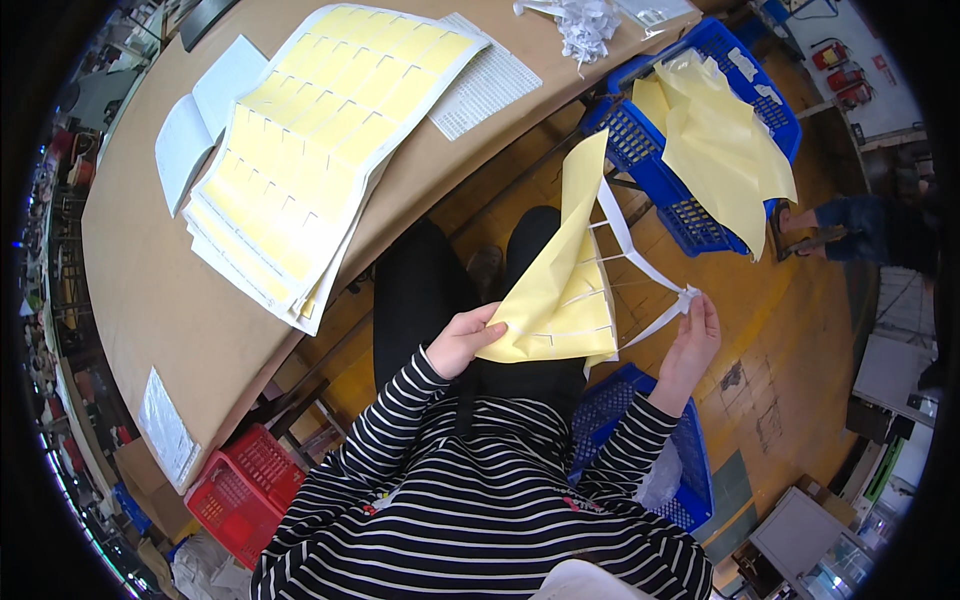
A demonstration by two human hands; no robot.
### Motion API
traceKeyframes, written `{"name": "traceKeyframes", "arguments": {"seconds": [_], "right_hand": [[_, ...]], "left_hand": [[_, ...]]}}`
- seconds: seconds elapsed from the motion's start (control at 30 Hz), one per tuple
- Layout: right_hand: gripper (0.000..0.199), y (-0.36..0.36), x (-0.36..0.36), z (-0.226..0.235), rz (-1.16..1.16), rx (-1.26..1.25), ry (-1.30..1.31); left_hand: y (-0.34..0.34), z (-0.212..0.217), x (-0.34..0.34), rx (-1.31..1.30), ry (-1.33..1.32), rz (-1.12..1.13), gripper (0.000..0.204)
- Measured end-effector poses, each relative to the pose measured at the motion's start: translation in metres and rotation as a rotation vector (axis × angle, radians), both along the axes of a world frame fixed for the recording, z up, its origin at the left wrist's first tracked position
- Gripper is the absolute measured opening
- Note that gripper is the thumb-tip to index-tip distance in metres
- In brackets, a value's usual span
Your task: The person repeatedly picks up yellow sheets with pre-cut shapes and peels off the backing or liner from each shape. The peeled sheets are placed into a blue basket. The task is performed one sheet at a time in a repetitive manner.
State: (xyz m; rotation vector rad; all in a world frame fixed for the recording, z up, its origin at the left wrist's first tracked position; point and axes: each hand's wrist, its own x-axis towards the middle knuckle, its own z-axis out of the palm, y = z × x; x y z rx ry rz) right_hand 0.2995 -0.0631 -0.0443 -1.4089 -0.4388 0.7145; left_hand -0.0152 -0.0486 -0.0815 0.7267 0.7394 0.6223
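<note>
Closest to the camera, in the head view, are a white curved edge [580, 582] at the bottom, too cut off to name, and the person's black-and-white striped shirt [470, 465]. Dark trousers [412, 305] show beyond it.

Over the lap hangs a yellow sheet [545, 305], bent and tilted, one corner pointing up. The left hand [462, 340] grasps it at its lower left corner, thumb on top. Off to the right, the right hand [696, 335] pinches a small crumpled part of a white strip [632, 250] between its fingertips. This strip stands away from the sheet's right edge in an angled loop, with thin white crosspieces running back to the sheet.

On the brown bench [125, 280] at the left lies a stack of yellow sheets [320, 140] with white borders and small cut marks. An open booklet [183, 150] sits just beside it, and a printed page [490, 78] lies partly under its far edge. Crumpled white scraps [588, 32] rest near the bench's far end.

More yellow paper [722, 145] drapes over a blue basket [690, 222] at the upper right. Another blue basket [690, 470] stands below the right forearm, and a red basket [245, 490] beside the bench at lower left.
</note>
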Motion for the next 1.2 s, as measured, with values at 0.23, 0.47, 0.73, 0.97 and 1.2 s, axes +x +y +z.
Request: {"name": "traceKeyframes", "arguments": {"seconds": [0.23, 0.47, 0.73, 0.97, 1.2], "right_hand": [[0.04, 0.003, -0.068, 0.037, 0.654, -0.018, -1.016], [0.027, 0.012, -0.12, 0.018, 0.871, 0.034, -1.195], [0.013, 0.005, -0.084, -0.005, 0.461, -0.084, -0.369], [0.019, -0.003, -0.023, -0.013, 0.047, 0.14, 0.361], [0.038, -0.007, -0.041, -0.002, 0.345, 0.2, -0.311]], "left_hand": [[0.009, 0.011, 0.02, 0.156, 0.284, 0.085, 0.024], [0.007, 0.026, 0.024, 0.275, 0.438, 0.088, 0.025], [0.003, 0.018, 0.007, 0.131, 0.227, 0.179, 0.027], [0.008, -0.001, -0.02, 0.066, 0.23, 0.256, 0.029], [0.005, -0.009, -0.014, 0.072, 0.239, 0.231, 0.028]]}}
